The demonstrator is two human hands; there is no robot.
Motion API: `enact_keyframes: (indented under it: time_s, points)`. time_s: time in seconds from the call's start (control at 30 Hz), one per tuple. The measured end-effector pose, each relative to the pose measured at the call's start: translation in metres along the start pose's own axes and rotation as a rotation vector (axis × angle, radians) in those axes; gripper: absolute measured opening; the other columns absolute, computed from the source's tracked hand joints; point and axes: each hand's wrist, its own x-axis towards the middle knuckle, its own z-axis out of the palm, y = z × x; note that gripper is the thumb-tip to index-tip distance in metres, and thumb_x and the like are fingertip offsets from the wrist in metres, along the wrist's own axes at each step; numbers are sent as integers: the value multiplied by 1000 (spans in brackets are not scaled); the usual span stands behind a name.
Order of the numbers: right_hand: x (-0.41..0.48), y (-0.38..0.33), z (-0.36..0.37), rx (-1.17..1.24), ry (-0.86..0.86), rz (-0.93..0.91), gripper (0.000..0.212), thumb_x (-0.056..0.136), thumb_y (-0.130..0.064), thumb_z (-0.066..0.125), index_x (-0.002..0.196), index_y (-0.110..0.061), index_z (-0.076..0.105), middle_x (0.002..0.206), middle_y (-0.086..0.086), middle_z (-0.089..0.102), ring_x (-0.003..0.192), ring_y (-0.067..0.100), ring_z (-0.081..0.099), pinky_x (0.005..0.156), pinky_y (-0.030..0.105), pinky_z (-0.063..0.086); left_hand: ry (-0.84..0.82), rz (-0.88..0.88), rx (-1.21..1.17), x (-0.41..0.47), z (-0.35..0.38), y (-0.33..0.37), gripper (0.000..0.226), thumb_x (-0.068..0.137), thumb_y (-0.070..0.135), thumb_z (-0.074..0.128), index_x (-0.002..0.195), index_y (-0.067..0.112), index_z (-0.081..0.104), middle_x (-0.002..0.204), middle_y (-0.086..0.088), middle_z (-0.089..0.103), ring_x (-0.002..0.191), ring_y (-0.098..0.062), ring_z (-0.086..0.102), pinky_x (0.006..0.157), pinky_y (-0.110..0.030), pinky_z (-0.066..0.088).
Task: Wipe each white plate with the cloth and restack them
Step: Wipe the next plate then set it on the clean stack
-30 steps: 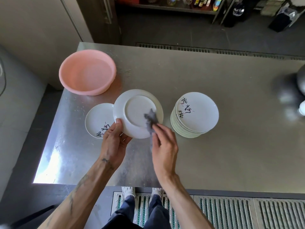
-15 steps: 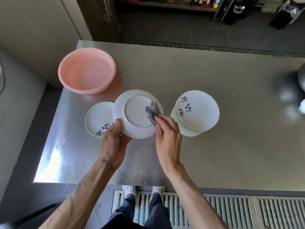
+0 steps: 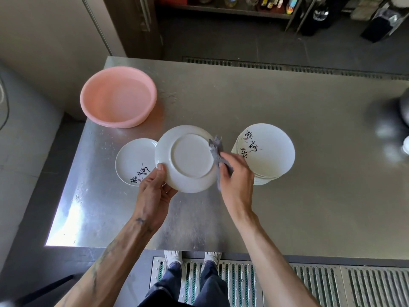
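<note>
My left hand (image 3: 152,193) grips a white plate (image 3: 186,159) by its near-left rim, holding it above the table with its underside up. My right hand (image 3: 238,180) holds a grey cloth (image 3: 217,155) and presses it against the plate's right rim. One white plate (image 3: 132,160) with black writing lies face up on the table to the left, partly under the held plate. A stack of several white plates (image 3: 269,151) stands to the right, the top one marked with black characters; my right hand covers its near-left edge.
A pink plastic basin (image 3: 118,99) sits at the back left of the steel table (image 3: 287,207). A dark blurred object (image 3: 404,109) and a white thing lie at the table's right edge. The near table edge runs above a floor grate by my feet.
The cloth and my right hand have slid from the middle of the plate's underside out to its right rim. My left hand keeps its grip at the same place.
</note>
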Motion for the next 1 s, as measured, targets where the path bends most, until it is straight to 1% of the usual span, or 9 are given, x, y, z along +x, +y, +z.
enact_keyframes:
  time_s: [0.1,0.2,0.3,0.47,0.6,0.7,0.8,0.9,1.0]
  points:
    - [-18,4,0,9,2,-7,30,92,0,61,115,-15,73,111,-7,70,102,8,63,90,23,49,2,0,24,2,-3,0,41,101,37,51,125,10,69,117,-6,74,101,-14,71,81,-30,60]
    - [6,8,-2,0,30,44,30,91,3,61,115,-11,73,109,-1,71,101,15,65,90,26,50,-23,-8,60,0,-7,-1,38,103,35,50,122,11,71,118,-8,73,102,-17,71,83,-32,60]
    - [37,6,-8,-23,-45,65,32,91,1,61,118,-11,74,112,2,72,103,17,66,91,17,43,-53,-19,88,-1,-9,-2,35,104,33,49,116,12,75,118,-10,74,102,-19,71,82,-34,60]
    - [52,-15,-2,-114,-112,-134,32,90,-3,62,116,-16,75,114,-2,71,103,16,63,89,9,37,-100,-39,172,-1,-6,-2,37,102,31,50,113,4,74,111,-14,73,98,-22,69,81,-36,61]
    - [41,-39,15,-111,-223,-378,36,90,2,62,119,-15,74,118,-4,69,105,21,63,95,26,47,-137,-49,233,-1,0,-4,48,100,33,53,117,-10,65,104,-18,70,93,-25,66,87,-42,59]
    - [38,-44,20,-110,-290,-495,35,90,3,62,118,-14,74,116,-3,70,103,22,61,94,23,46,-154,-45,247,-2,1,-7,50,103,32,51,114,-16,60,102,-22,66,94,-29,63,91,-47,56]
    - [50,-40,15,-93,-254,-367,34,90,0,62,118,-14,74,115,-1,70,105,22,64,94,26,47,-154,-34,250,-3,-1,-6,44,103,32,51,118,-6,67,109,-19,72,98,-26,68,92,-46,58]
    - [59,-29,5,-92,-183,-190,32,89,-4,64,115,-18,75,112,0,71,101,19,65,86,20,41,-150,-8,253,-2,-2,-4,40,102,33,52,118,2,72,112,-18,74,101,-26,70,87,-43,59]
    - [61,-12,-6,-113,-165,-49,28,90,-8,63,114,-19,74,106,0,71,98,19,63,83,23,40,-144,24,271,0,-1,-4,40,102,34,52,115,3,73,110,-16,74,101,-26,71,87,-42,59]
